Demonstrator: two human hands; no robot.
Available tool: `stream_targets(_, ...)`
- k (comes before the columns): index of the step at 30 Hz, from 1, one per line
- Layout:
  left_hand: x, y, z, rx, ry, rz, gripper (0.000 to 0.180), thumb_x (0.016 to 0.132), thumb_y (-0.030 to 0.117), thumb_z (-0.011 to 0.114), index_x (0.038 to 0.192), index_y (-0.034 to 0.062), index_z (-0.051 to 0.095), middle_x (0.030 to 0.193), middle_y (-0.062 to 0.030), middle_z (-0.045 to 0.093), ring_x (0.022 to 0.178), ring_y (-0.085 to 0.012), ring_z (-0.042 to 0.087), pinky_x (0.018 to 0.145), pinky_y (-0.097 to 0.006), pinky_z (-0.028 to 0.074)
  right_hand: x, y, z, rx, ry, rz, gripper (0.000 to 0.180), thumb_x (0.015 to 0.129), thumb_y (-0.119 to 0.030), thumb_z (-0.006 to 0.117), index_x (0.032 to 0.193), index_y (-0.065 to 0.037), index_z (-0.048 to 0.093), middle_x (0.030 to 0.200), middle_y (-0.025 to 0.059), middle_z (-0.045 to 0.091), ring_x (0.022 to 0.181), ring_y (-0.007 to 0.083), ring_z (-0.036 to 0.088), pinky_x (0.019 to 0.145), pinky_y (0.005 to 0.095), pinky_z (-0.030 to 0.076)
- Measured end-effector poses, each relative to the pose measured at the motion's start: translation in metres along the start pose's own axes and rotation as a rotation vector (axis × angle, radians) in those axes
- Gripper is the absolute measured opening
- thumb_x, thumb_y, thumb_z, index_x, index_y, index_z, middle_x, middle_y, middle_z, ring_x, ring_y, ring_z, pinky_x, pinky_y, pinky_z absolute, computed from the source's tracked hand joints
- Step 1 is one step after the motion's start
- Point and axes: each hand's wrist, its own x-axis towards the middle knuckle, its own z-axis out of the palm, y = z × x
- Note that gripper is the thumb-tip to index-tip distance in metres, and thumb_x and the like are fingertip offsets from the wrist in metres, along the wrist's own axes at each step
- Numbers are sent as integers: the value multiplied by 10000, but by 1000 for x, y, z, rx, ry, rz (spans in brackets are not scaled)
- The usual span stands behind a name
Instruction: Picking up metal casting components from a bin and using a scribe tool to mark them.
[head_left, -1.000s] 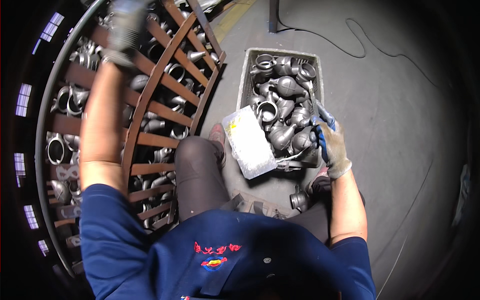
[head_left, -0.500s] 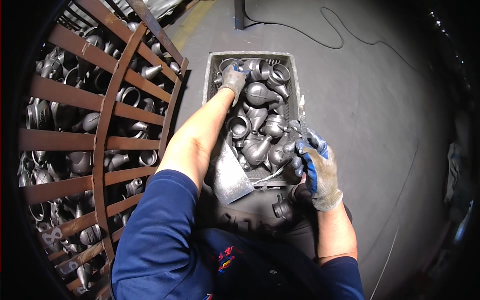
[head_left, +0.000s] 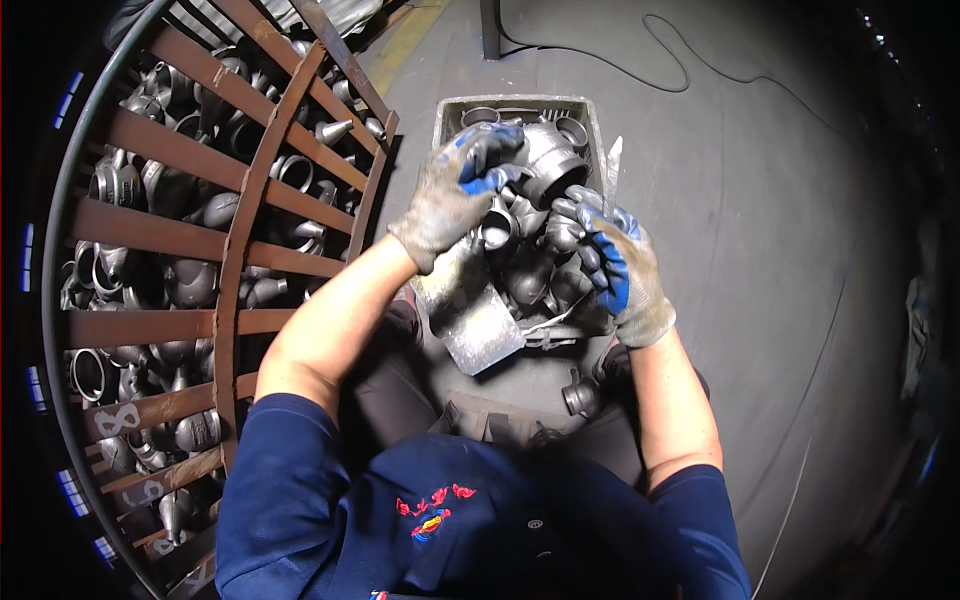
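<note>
My left gloved hand (head_left: 450, 195) is closed at the left side of a dark grey, hollow, round-mouthed casting (head_left: 552, 165), which is raised over the crate (head_left: 596, 125). The casting's open rim faces down toward my right side. My right gloved hand (head_left: 622, 265) is closed round a narrow, flat blade-like tool (head_left: 613, 168) with its pale tip pointing up; its handle is hidden in the glove. The right fingertips are close to the casting's rim; whether they touch it I cannot tell. More grey castings (head_left: 528, 280) fill the crate below.
A shiny metal plate (head_left: 482, 330) slants at the crate's near left corner. One small casting (head_left: 580, 394) lies near my legs. To the left stands a rusty barred bin (head_left: 150, 325) full of similar castings. A post (head_left: 490, 30) and black cable (head_left: 640, 80) are beyond.
My left hand has come back from the crate's far left corner with a casting, toward my right hand. My right hand, with the tool, has moved slightly farther away from me.
</note>
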Motion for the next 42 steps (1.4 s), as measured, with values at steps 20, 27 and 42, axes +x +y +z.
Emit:
stream_targets(20, -38, 2, 34, -1164, -92, -769, 406, 966, 286, 508, 1318, 90, 448, 1213, -75, 574, 1059, -167, 591, 878, -359, 531, 0, -14, -32, -384, -91, -36, 258, 763, -49, 695, 996, 36, 626, 826, 8, 629, 702, 64, 563, 654, 202, 472)
stream_targets(27, -43, -5, 54, -1775, -192, -748, 479, 952, 387, 500, 1303, 69, 427, 1218, -141, 550, 1092, -286, 575, 935, -445, 496, -1, -5, -10, -407, -38, -135, 286, 815, -59, 654, 1085, 27, 621, 875, 38, 648, 715, 105, 594, 654, 229, 493)
stream_targets(42, -39, -11, 49, -1913, -105, -674, 631, 934, 492, 467, 1386, 70, 343, 1348, -153, 448, 1220, -276, 479, 1054, -432, 391, -14, 17, 25, -1131, 197, -766, 409, 749, -105, 758, 1121, -33, 606, 1008, 141, 650, 889, 206, 655, 768, 299, 528)
